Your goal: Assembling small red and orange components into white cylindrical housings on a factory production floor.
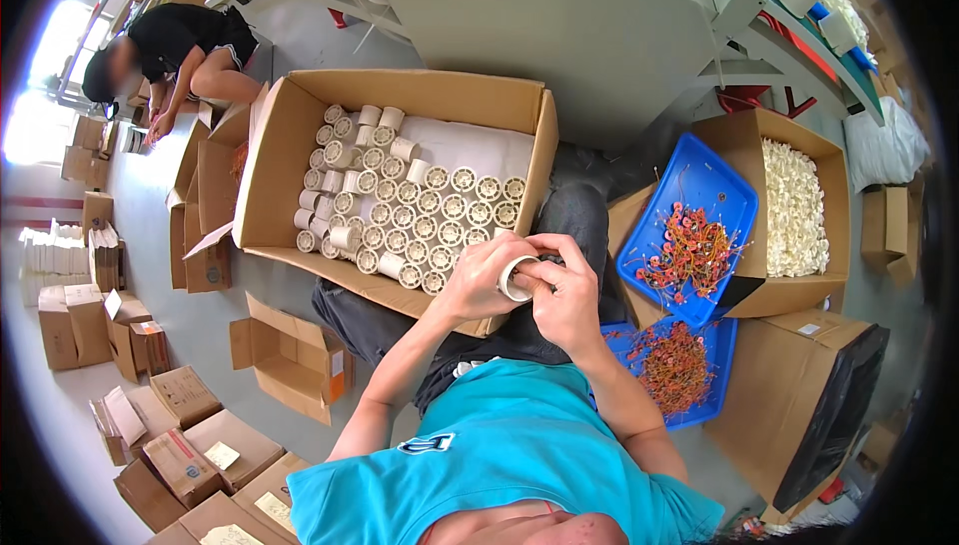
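Note:
A white round plastic housing [512, 294], hollow with its open end facing up, sits in my left hand [478, 279], whose fingers wrap round it. My right hand [567, 297] is closed, thumb and fingertips pinched at the housing's opening; whatever they pinch is hidden. Both hands are over the near right edge of a large cardboard box [400, 86]. In the box, many similar white housings [403, 217] stand upright or lie on their sides on a pale liner [460, 145].
To my right, a blue tray [689, 170] and a lower blue tray [714, 400] hold red-and-yellow wired parts. Beyond, a box holds small cream parts [794, 210]. An open carton [285, 360] lies left. Another person [195, 45] bends down at far left. A machine panel [559, 35] stands ahead.

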Tool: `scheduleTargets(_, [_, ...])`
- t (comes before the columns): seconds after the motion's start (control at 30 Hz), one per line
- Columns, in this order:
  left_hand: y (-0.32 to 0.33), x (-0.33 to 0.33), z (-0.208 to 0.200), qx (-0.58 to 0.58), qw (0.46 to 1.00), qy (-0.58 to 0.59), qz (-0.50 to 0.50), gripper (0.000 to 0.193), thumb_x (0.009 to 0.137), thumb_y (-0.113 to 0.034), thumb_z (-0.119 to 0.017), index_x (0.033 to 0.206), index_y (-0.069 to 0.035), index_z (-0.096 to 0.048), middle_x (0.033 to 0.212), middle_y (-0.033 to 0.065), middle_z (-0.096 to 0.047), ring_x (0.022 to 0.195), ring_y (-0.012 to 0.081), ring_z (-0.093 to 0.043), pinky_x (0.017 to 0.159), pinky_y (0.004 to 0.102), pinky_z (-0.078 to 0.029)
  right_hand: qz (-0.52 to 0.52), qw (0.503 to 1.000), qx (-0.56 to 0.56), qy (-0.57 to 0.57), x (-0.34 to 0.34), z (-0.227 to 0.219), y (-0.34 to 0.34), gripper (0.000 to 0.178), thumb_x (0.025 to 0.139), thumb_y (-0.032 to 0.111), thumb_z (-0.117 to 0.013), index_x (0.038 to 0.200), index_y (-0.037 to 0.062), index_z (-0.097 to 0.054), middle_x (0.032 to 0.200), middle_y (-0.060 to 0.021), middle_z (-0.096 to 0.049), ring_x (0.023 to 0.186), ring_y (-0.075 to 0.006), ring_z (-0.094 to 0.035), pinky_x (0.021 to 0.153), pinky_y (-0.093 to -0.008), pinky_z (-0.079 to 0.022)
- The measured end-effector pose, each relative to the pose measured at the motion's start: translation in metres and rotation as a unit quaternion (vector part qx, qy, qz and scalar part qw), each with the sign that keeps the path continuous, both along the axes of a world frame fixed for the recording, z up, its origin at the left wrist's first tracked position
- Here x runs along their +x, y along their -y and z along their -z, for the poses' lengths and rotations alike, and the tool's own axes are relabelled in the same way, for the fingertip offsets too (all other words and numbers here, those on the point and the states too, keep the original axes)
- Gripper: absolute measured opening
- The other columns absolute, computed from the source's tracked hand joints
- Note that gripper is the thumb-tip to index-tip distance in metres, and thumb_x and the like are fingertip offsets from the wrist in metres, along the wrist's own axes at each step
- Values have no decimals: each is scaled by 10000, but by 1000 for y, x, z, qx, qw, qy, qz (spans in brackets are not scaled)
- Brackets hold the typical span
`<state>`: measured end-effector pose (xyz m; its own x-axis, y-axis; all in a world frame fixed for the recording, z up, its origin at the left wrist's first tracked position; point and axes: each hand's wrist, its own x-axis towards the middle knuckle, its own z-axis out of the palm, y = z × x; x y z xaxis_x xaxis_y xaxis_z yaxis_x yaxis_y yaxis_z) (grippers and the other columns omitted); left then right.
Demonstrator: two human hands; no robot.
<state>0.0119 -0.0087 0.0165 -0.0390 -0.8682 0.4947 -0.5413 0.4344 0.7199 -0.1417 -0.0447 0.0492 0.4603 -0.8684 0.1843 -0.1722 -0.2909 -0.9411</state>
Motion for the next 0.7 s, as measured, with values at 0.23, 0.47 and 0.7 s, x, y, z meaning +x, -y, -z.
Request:
scheduleTargets(0.23, [-1, -2, -4, 70, 998, -4, 5, 436, 656, -45, -807, 1025, -59, -576, 873, 118, -635, 737, 329, -659, 604, 389, -527, 1, 1000, -10, -14, -1, 6, 0, 169, 713, -50, -724, 872, 7, -737, 1045, -138, -639, 924, -301, -661, 808, -385, -540])
scheduleTargets(0.47, [1, -2, -2, 88, 995, -33, 42, 418, 666, -45, -805, 1018, -55, -580, 883, 118, -644, 764, 338, -670, 615, 384, -533, -26, 999, -26, -31, -7, 3, 6, 187, 699, -44, -686, 862, 24, -746, 1026, -122, -631, 917, -294, -656, 813, -385, -534])
scheduleTargets(0.7, [34, 8, -19, 123, 989, 5, 84, 484, 693, -123, -837, 1092, -74, -569, 929, 120, -679, 795, 343, -703, 665, 412, -568, 19, 998, -18, 52, -16, 12, 22, 209, 807, 5, -725, 1012, 36, -748, 1125, -131, -643, 908, -253, -672, 809, -331, -543])
